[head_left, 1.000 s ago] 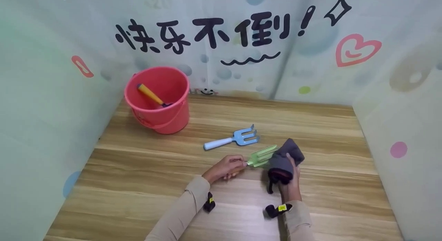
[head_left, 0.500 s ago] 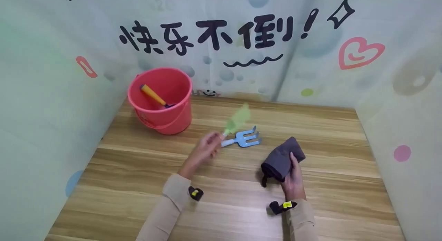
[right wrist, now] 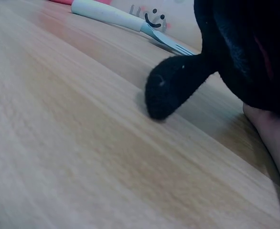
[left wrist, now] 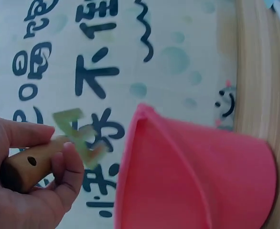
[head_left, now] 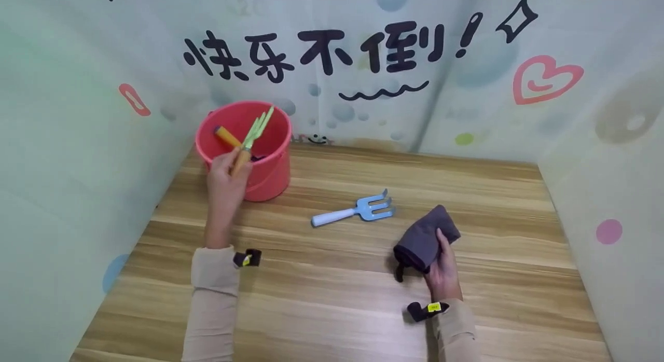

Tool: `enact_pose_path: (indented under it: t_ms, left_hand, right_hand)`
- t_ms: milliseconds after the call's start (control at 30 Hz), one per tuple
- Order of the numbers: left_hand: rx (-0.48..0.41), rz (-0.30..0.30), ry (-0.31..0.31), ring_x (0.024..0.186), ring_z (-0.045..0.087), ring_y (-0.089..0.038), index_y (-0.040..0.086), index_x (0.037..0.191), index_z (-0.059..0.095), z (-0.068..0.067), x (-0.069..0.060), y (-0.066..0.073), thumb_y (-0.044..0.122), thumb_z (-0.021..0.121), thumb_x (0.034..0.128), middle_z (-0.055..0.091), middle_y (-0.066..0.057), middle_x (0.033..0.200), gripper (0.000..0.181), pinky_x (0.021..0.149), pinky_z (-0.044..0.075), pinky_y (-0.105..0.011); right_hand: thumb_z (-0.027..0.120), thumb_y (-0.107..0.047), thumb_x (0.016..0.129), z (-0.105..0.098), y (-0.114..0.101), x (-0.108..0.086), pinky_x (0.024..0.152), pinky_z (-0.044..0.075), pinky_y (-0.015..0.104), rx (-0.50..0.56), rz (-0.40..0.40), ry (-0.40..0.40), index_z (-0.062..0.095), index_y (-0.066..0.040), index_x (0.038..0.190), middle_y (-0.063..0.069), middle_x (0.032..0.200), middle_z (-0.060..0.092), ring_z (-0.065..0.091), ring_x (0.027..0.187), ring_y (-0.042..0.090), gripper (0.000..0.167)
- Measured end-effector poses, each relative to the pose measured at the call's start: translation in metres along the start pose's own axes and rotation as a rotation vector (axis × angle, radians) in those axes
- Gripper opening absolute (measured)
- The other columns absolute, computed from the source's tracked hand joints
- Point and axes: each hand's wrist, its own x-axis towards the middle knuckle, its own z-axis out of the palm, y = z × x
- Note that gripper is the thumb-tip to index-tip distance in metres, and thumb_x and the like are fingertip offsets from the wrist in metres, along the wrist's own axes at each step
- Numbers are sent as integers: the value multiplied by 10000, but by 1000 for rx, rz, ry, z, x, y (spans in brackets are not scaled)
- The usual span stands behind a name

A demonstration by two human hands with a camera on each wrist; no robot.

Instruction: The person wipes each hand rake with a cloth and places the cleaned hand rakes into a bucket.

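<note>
My left hand grips a small garden fork by its wooden handle, at the front rim of the pink bucket. Its light green tines point up and away over the bucket's mouth. In the left wrist view thumb and fingers wrap the handle, and the green head is blurred beside the bucket wall. My right hand holds a dark grey cloth pouch, thumb on top, other fingers hidden beneath it. The right wrist view shows its black edge and a hanging black tab.
A blue three-pronged hand rake with a pale handle lies on the wooden tabletop between the hands. Inside the bucket leans a tool with a yellow handle. Printed fabric walls enclose the back and both sides.
My left hand has drawn the green garden fork away from the cloth pouch and carried it left and up, past the blue rake, to the bucket. My right hand has kept its hold on the pouch.
</note>
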Motion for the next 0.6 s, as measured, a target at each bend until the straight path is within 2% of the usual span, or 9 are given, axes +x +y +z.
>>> enact_pose_path:
  t_ms: [100,267,467,600]
  left_hand:
    - [60,-49,26,1113,453,-258,58,1303,524,-6,9,0,140,540,929,423,-159,1276,383,944,456,-356]
    - [179,-88,49,1062,474,-241,64,1156,558,-11,22,0,204,555,922,489,-127,1207,273,918,469,-340]
    - [254,-45,50,1005,474,-241,35,1104,503,-8,37,-6,238,596,907,500,-136,1119,298,874,461,-333]
    - [248,-32,44,1019,475,-238,34,1162,474,-3,42,-14,222,597,913,504,-131,1135,336,917,463,-325]
  right_hand:
    - [437,-153,986,-2,0,-1,817,548,370,-8,5,-11,515,-59,1155,140,1044,638,631,973,262,209]
    - [441,-163,986,-1,0,0,792,556,374,-43,15,17,516,-60,1140,139,1018,644,642,947,266,200]
    - [457,-170,980,0,-2,2,793,556,370,-38,28,35,497,-69,1152,135,1016,642,641,944,265,203]
    - [457,-179,981,0,-2,2,795,557,379,-57,25,40,484,-73,1160,135,1016,642,641,944,269,209]
